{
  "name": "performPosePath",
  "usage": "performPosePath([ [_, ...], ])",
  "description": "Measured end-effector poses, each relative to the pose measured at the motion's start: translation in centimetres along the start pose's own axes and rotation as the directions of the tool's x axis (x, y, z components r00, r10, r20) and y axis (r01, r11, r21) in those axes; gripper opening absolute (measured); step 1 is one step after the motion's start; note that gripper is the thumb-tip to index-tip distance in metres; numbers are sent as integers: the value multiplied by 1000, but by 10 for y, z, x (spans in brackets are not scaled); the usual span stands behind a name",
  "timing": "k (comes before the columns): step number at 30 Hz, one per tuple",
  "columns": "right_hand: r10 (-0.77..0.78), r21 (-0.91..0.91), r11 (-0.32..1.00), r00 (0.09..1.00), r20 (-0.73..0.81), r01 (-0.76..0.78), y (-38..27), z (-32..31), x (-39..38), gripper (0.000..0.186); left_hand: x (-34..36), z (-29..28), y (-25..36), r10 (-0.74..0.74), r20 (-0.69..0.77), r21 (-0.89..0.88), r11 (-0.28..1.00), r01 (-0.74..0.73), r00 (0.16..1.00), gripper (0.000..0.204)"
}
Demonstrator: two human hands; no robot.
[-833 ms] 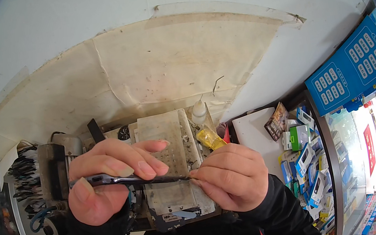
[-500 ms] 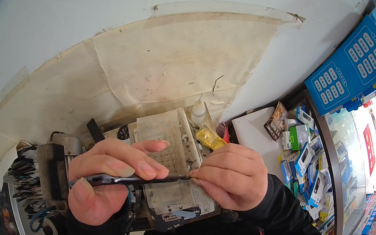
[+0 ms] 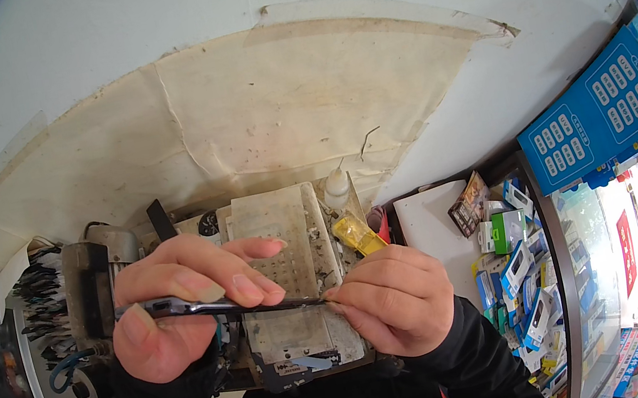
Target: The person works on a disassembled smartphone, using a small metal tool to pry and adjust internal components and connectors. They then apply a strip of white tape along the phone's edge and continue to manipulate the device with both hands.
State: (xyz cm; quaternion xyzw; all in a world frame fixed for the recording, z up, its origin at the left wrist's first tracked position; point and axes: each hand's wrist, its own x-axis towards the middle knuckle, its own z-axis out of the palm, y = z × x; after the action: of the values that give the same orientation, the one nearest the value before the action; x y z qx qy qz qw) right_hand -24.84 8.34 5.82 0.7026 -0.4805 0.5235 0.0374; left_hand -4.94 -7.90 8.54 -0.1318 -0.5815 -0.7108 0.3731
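Observation:
A slim, glossy black phone [image 3: 210, 305] is seen edge-on, tilted slightly down to the right. My left hand [image 3: 175, 295] grips it, thumb below and fingers on top, with the index finger lifted off. At its right end my right hand [image 3: 391, 301] is closed in a pinch. The fingertips touch the phone's tip there, and whatever small thing they hold is hidden. Beneath both hands lies a worn work pad [image 3: 268, 224] with a perforated, greyish sheet on top.
Behind the right hand lie a yellow clear-plastic item [image 3: 357, 235] and a white needle-tipped bottle [image 3: 336, 187]. A dark machine [image 3: 89, 288] stands at left. Boxed goods [image 3: 517, 275] fill a glass case at right. A stained sheet [image 3: 302, 100] covers the wall ahead.
Almost nothing differs. The left hand and the phone's left end have shifted very slightly to the left; the right hand keeps its pinch at the same place.

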Motion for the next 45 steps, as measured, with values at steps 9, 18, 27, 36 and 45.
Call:
performPosePath([
  [9,8,-12,1000,1000,1,-8,2,1,-6,33,1,0,0,2,10,15,1000,-2,1000,56],
  [18,15,-26,1000,1000,1,-15,3,1,-10,32,2,6,10,-118,-18,70,990,119,993,50],
  [27,41,-32,999,999,14,-41,1,1,-13,31,-2,-1,1,-1,-1,25,1000,1,1000,57],
  [36,52,-25,998,999,8,-52,1,2,-16,31,-2,-1,0,5,-1,22,1000,-5,1000,58],
  [45,83,-26,996,996,19,-83,2,2,-20,31,-3,-1,0,3,-15,46,999,-3,1000,57],
])
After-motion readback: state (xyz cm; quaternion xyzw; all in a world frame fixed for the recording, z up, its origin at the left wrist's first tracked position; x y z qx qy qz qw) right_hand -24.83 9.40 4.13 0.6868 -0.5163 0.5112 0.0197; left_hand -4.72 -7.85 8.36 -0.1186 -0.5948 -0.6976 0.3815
